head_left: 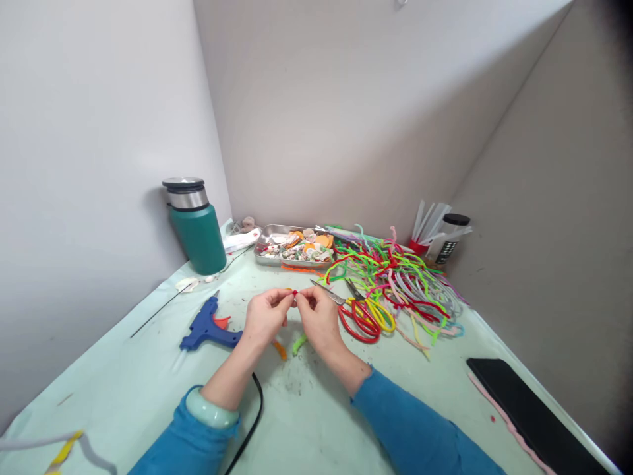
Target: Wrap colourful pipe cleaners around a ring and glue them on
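My left hand and my right hand meet above the middle of the table, fingertips almost touching. Between them they pinch a small red piece of pipe cleaner, mostly covered by the fingers. Under the hands, an orange pipe cleaner piece and a light green pipe cleaner piece lie on the table. Left of my left hand rests a blue glue gun with an orange trigger. Close to my right hand are red-handled scissors and yellow-handled scissors.
A metal tray of small decorated pieces stands at the back, beside a tangled heap of pipe cleaners. A green bottle is back left. Glue sticks and a black-lidded jar stand back right. A black phone-like slab lies front right.
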